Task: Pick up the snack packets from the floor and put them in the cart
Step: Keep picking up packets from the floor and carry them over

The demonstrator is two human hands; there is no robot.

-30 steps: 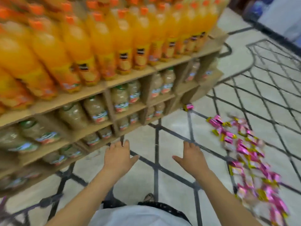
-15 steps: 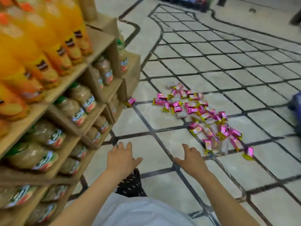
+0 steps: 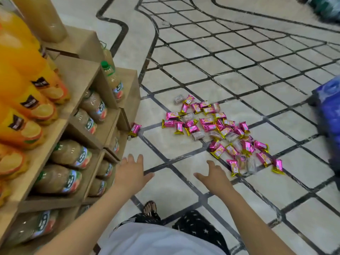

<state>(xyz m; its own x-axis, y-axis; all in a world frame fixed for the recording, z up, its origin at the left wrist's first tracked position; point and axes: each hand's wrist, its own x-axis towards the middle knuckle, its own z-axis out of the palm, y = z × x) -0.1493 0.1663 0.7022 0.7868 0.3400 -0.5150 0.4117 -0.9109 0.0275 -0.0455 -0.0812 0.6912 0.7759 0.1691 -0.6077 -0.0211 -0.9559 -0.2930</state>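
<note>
Snack packets (image 3: 207, 124) are lying strewn on the floor (image 3: 165, 190), trailing off toward 1 o'clock from the right hand (image 3: 216, 176), which is hovering nearer than the left hand (image 3: 131, 172), both with fingers spread and gripping nothing.

I count about forty pink snack packets (image 3: 217, 131) in one heap on the floor (image 3: 176, 192), one lone packet (image 3: 135, 129) beside the shelf (image 3: 81, 70), and two grips: left grip (image 3: 130, 173), right grip (image 3: 215, 176).
</note>
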